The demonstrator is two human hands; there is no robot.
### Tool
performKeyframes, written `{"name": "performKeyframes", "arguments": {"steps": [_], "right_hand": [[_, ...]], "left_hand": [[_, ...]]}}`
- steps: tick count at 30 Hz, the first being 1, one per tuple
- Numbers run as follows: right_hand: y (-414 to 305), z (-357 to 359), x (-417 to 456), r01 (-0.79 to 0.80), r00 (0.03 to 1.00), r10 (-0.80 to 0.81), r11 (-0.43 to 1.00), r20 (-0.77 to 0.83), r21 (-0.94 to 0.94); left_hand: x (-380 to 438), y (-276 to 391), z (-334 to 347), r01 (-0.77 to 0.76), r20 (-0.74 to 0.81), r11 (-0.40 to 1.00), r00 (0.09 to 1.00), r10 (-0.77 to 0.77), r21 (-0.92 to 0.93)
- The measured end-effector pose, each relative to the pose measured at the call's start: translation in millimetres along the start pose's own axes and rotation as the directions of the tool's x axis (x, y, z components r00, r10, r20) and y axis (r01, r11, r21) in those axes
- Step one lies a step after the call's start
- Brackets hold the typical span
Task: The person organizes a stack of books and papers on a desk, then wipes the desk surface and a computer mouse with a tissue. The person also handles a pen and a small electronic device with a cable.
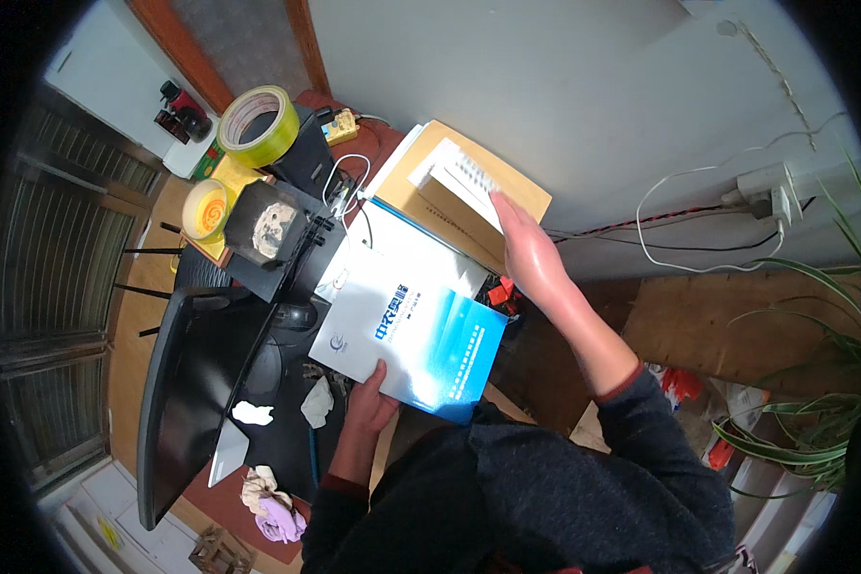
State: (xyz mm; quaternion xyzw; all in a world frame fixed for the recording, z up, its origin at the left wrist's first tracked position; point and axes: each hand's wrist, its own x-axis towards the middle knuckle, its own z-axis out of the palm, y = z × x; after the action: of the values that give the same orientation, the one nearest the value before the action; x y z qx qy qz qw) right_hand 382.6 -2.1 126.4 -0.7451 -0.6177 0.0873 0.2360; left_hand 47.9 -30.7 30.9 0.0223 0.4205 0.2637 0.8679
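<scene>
My left hand (373, 405) grips the lower edge of a blue and white brochure (416, 344), its thumb on top. The brochure bears writing and a small logo, and light glares off its glossy cover. Further up, my right hand (531, 251) is at the right side of a white printed paper (463, 183), over a brown paper envelope (502, 168). Its fingers are close together, and its thumb is hidden, so I cannot tell whether it grips the paper. White sheets (405, 240) lie between the brochure and the envelope.
A monitor (194, 402) stands left, near a computer mouse (294, 316) and crumpled tissues (318, 403). Yellow-green tape (276, 133) rests on a black box (301, 154). Cables (638, 215) run along the right wall to plugs. A spider plant (796, 438) hangs at far right.
</scene>
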Motion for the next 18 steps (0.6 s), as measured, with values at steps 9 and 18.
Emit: {"name": "performKeyframes", "arguments": {"steps": [9,18], "right_hand": [[50.6,83.8,17.7,-0.001,0.988,0.049,0.949,0.144,-0.316],[60.8,7.6,-64.7,-0.607,0.793,0.308,0.466,0.526,0.644]], "left_hand": [[-0.3,-0.7,7.5,0.009,0.086,1.0,0.996,-0.007,-0.025],[19.2,4.0,21.3,0.063,0.094,0.998,0.994,-0.06,-0.024]]}}
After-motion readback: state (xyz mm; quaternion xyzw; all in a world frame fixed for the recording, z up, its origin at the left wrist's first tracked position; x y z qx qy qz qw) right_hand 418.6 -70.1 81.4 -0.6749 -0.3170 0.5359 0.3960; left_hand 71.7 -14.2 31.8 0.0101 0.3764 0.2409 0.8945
